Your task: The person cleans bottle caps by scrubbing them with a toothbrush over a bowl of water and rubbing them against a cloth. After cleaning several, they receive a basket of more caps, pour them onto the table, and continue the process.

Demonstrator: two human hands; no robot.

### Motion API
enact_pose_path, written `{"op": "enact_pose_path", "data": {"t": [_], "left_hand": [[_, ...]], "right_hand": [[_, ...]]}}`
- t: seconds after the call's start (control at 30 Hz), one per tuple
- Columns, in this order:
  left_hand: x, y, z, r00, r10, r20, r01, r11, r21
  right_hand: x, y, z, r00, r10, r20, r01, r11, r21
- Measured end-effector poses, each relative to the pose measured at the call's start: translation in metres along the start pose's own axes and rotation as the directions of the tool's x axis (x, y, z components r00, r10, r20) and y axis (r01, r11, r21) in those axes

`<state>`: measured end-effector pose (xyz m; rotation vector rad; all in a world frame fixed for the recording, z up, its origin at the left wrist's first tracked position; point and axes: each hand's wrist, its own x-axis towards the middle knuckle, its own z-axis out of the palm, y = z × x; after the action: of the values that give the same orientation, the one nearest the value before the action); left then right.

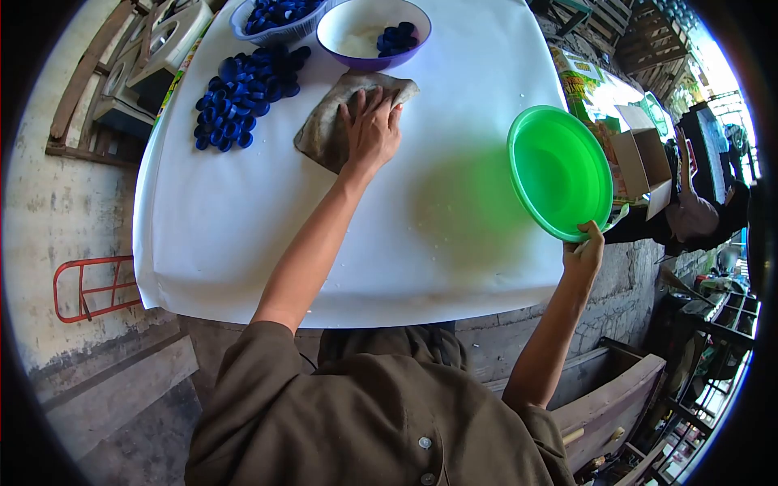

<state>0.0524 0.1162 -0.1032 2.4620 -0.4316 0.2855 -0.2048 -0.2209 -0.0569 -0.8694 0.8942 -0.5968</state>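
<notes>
One white table (243,243) fills the middle of the frame; its top is smooth and covered with a plain white sheet, with rounded corners. Around it the place looks like a rough workshop: a stained concrete wall at the left, a red metal rack (85,287) at the lower left, and wooden boards and crates at the right side.

Three bowls are visible. The green plastic bowl (559,172), round and shiny, is at the right of the frame, tilted on its side beyond the table edge. The right hand (585,251) holds it by the lower rim, fingers closed around it. The white bowl (356,36) with a purple outside stands at the upper centre and contains a few blue bottle caps. A grey-blue basket bowl (275,20) beside it is full of such caps.

One loose heap of blue bottle caps (243,97) lies on the table at the upper left; they are too many to count.

One grey cloth (324,130), soft and crumpled, lies below the white bowl. The left hand (371,130) rests flat on it, fingers spread.
</notes>
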Motion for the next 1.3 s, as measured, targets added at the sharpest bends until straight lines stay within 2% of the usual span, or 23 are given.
{"op": "enact_pose_path", "data": {"t": [0.17, 0.2, 0.4, 0.6, 0.7, 0.9, 1.1, 1.23, 1.3], "left_hand": [[-0.012, 0.022, 0.012, 0.979, 0.094, 0.181, -0.102, 0.994, 0.038], [-0.018, 0.033, 0.006, 0.968, 0.122, 0.221, -0.119, 0.993, -0.024], [-0.058, 0.062, 0.003, 0.862, 0.382, 0.334, -0.362, 0.924, -0.123], [-0.084, 0.072, -0.019, 0.608, 0.571, 0.553, -0.529, 0.81, -0.255], [-0.089, 0.066, -0.024, 0.5, 0.653, 0.569, -0.585, 0.739, -0.334], [-0.094, 0.057, -0.039, 0.349, 0.769, 0.535, -0.64, 0.613, -0.463], [-0.102, 0.035, -0.059, 0.234, 0.836, 0.496, -0.582, 0.529, -0.617], [-0.106, 0.023, -0.089, 0.191, 0.813, 0.55, -0.47, 0.567, -0.676], [-0.111, 0.014, -0.098, 0.218, 0.792, 0.57, -0.42, 0.603, -0.678]], "right_hand": [[-0.009, -0.011, 0.002, 0.998, -0.012, -0.064, 0.016, 0.999, 0.052], [-0.012, -0.015, 0.002, 0.998, -0.014, -0.063, 0.018, 0.998, 0.059], [-0.017, -0.03, -0.011, 0.998, -0.035, -0.055, 0.04, 0.995, 0.086], [-0.029, -0.036, -0.025, 0.993, -0.076, -0.087, 0.084, 0.992, 0.09], [-0.031, -0.036, -0.036, 0.988, -0.071, -0.135, 0.084, 0.992, 0.092], [-0.047, -0.038, -0.044, 0.991, -0.07, -0.115, 0.082, 0.991, 0.101], [-0.061, -0.039, -0.041, 0.988, -0.059, -0.144, 0.072, 0.993, 0.092], [-0.06, -0.036, -0.048, 0.992, -0.049, -0.117, 0.061, 0.993, 0.101], [-0.062, -0.037, -0.043, 0.993, -0.038, -0.116, 0.047, 0.995, 0.084]]}}
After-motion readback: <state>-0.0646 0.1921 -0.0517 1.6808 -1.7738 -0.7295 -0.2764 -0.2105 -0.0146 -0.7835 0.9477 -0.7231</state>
